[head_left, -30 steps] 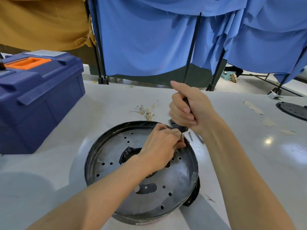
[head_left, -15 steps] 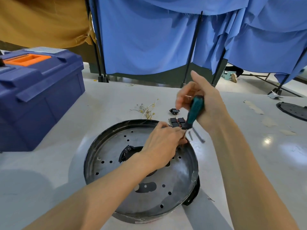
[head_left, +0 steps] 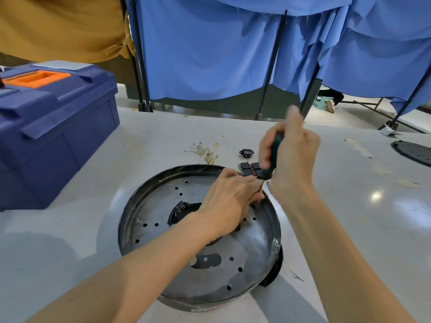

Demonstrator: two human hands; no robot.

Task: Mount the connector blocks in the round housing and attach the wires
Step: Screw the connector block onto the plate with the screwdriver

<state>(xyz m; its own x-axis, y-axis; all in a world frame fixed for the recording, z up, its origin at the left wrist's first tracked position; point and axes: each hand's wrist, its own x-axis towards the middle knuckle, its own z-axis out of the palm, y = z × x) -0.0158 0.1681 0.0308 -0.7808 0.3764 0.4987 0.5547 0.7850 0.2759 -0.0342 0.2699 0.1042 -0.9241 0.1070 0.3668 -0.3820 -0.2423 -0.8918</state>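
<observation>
– On the pale table (head_left: 70, 229), what is the big round thing?
– It is the round housing (head_left: 256, 252), a dark metal dish with little holes, right in front of the person.
– Where are the connector blocks (head_left: 248, 169)?
– They lie on the table, just behind the housing's far rim. A small black socket (head_left: 246, 153) lies near them, and a bunch of thin wires (head_left: 207, 150) lies a bit to the left.
– What does the right hand (head_left: 291, 157) do?
– The right hand grips a screwdriver (head_left: 275, 150) with a green handle. Its fingers wrap round it. The tool points down at the far rim.
– And the left hand (head_left: 229, 201)?
– The left hand is over the housing, fingers bunched up by the thin metal tip. I cannot tell if they pinch something; the hand hides it.
– What else is there?
– A blue toolbox (head_left: 53, 127) sits at the left. Blue curtains (head_left: 210, 54) hang behind.
</observation>
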